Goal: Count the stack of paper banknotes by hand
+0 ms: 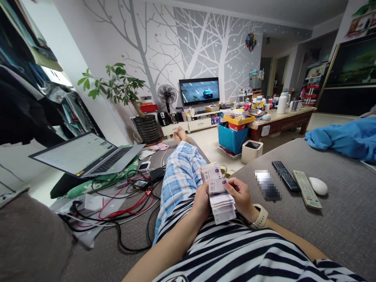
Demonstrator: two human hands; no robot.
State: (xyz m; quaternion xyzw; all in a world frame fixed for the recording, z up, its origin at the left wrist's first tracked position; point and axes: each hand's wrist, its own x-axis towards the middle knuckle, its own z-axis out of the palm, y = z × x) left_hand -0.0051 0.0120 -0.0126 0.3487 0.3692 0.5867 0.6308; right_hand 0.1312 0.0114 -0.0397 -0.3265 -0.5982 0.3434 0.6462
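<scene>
Both my hands grip a thick stack of banknotes (221, 197) held over my lap, above my blue plaid trouser leg (180, 172). My left hand (201, 201) wraps the stack's left side with fingers closed behind it. My right hand (241, 194), with a pale watch on its wrist, closes on the right side, its thumb on the top note. The upper notes are fanned up and away from me. I am reclined on a grey sofa (323, 223) in a striped shirt.
Two remote controls (296, 182) and a white mouse (319, 185) lie on the sofa to my right, next to a blue blanket (346, 137). On my left an open laptop (88, 154) rests on a cushion above tangled cables (123, 201). Beyond are a television (199, 90) and a cluttered coffee table (279, 117).
</scene>
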